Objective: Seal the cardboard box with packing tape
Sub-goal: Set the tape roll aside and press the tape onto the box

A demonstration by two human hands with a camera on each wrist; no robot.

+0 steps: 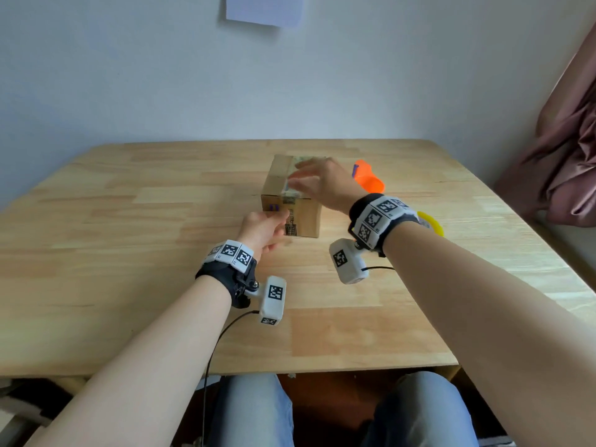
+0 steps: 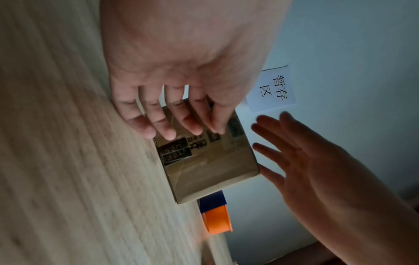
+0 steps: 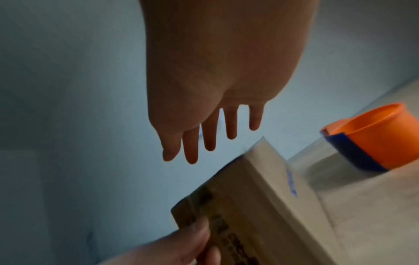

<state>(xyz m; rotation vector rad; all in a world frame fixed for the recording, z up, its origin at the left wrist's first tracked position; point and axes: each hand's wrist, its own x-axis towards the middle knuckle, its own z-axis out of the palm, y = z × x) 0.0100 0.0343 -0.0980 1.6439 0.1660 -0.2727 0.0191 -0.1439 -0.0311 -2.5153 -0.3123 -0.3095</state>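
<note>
A small cardboard box (image 1: 277,185) stands mid-table, with a glossy tape strip (image 1: 290,201) along its top seam and down the near face. My left hand (image 1: 274,224) lies against that printed near face (image 2: 211,170), its fingers (image 2: 167,129) fairly straight and the thumb beside the index near the top edge. My right hand (image 1: 306,180) hovers just over the box top, fingers spread (image 3: 211,143) and holding nothing; a gap shows between it and the box (image 3: 260,188). An orange and blue tape dispenser (image 1: 371,180) lies on the table right of the box.
The wooden table (image 1: 129,253) reaches back to a pale wall with a paper note (image 1: 264,9). A yellow object (image 1: 432,222) sits partly hidden behind my right wrist. A pinkish curtain (image 1: 564,156) hangs at the right.
</note>
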